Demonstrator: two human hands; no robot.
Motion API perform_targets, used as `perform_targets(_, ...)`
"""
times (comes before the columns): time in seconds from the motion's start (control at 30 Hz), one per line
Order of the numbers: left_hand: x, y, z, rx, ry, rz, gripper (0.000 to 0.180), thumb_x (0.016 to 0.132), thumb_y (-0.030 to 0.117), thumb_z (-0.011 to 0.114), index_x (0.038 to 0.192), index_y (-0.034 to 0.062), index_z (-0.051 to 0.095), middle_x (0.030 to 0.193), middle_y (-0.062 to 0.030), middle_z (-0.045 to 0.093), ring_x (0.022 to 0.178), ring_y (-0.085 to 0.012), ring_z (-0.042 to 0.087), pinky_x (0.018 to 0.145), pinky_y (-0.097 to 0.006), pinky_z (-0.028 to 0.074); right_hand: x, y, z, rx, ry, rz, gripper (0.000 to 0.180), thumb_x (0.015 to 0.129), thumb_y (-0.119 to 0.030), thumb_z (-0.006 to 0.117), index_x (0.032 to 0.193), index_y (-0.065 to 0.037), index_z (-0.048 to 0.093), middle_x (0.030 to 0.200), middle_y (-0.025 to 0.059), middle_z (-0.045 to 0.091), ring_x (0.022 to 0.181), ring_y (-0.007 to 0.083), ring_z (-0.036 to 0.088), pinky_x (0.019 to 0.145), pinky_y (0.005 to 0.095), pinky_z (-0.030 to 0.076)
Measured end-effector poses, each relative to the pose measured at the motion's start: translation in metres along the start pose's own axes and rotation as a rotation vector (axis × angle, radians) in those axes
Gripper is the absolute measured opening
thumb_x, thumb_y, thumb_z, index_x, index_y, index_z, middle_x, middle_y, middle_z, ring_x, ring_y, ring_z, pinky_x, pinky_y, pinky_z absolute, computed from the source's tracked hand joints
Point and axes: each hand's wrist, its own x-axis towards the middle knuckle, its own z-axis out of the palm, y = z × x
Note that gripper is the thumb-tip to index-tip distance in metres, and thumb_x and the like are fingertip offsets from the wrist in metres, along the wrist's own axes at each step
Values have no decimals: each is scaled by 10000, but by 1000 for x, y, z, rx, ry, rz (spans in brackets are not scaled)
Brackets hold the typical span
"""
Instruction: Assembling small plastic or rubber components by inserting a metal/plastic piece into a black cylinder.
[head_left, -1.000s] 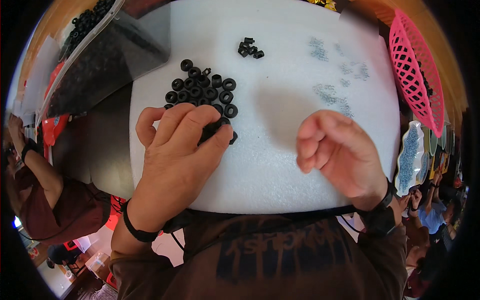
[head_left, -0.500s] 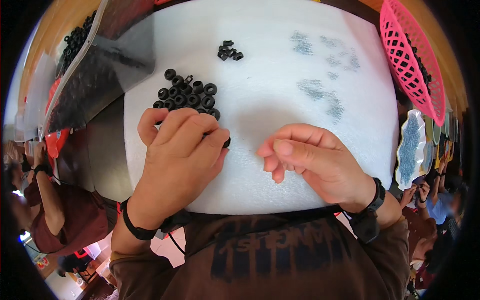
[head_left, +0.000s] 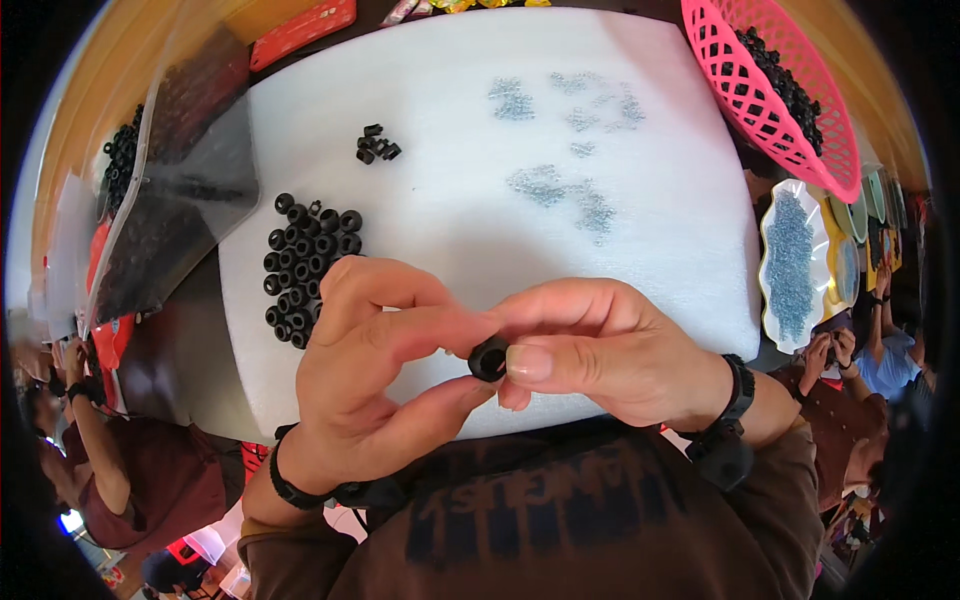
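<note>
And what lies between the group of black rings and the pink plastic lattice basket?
Loose clusters of small bluish pieces lie there on white foam, in the head view.

A white foam sheet (head_left: 430, 100) carries black rings (head_left: 302, 248), small black parts (head_left: 379, 148) and patches of tiny silvery pieces (head_left: 596, 212).

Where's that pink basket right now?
In the head view, the pink basket is at upper right, by the right edge of the white sheet, pictured just above the wavy white dish.
</note>
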Motion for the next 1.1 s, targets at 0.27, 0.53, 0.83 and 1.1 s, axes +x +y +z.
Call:
perform_targets(0.27,18,9,-2,230,-89,196,297,659,133,722,931,68,622,868,-70,527,755,-194,464,638,-319,341,-6,-5,-6,-1,-14,-39,292,898,-166,596,1147,-14,576,958,29,622,822,84,554,747,229,467)
perform_targets(0.53,33,16,4,416,-23,345,382,588,154,764,937,96,619,834,-32,538,710,-208,468,612,-333,328,-11,-13,-11,-79,-36,-101,322,939,-146,515,1223,6,525,1033,59,599,857,110,550,804,256,453)
perform_targets(0.83,37,15,11,474,-1,347,436,551,175,783,952,105,627,838,-29,534,711,-205,484,616,-343,318,-10,-16,-17,-158,-159,-177,336,963,-176,455,1237,11,508,1036,27,521,938,115,484,877,244,380)
perform_targets(1.1,36,11,10,494,-43,383,426,577,204,756,971,105,631,848,-35,526,716,-205,481,632,-352,324,-7,-15,-19,-148,-165,-237,297,940,-131,505,1200,10,533,1056,38,554,982,91,506,876,230,398)
